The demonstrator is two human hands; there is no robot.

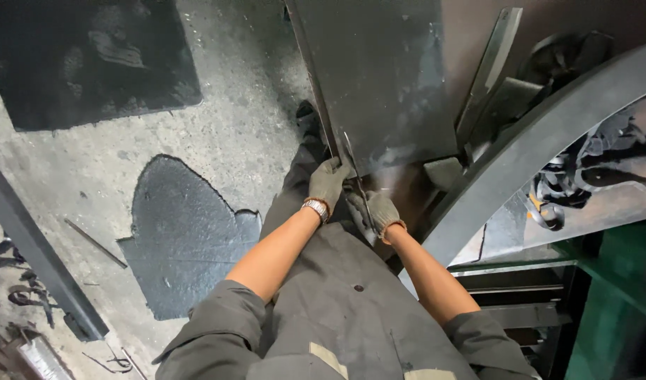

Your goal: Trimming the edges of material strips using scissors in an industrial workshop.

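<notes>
A large dark steel sheet [386, 77] stands in front of me, its left edge running down toward my hands. My left hand [328, 181], in a grey glove with a metal watch at the wrist, is closed on the lower edge of that sheet. My right hand [376, 211], also gloved, grips a thin metal strip [356, 176] that lies along the sheet's lower edge. The two hands sit close together, just above my dark work clothes.
A curved steel arch bar [548, 134] sweeps across the right, with dark scrollwork [590, 169] behind it. A green frame [611, 281] stands at lower right. On the concrete floor lie black mats [178, 232], a thin rod [94, 243] and a long dark beam [34, 253].
</notes>
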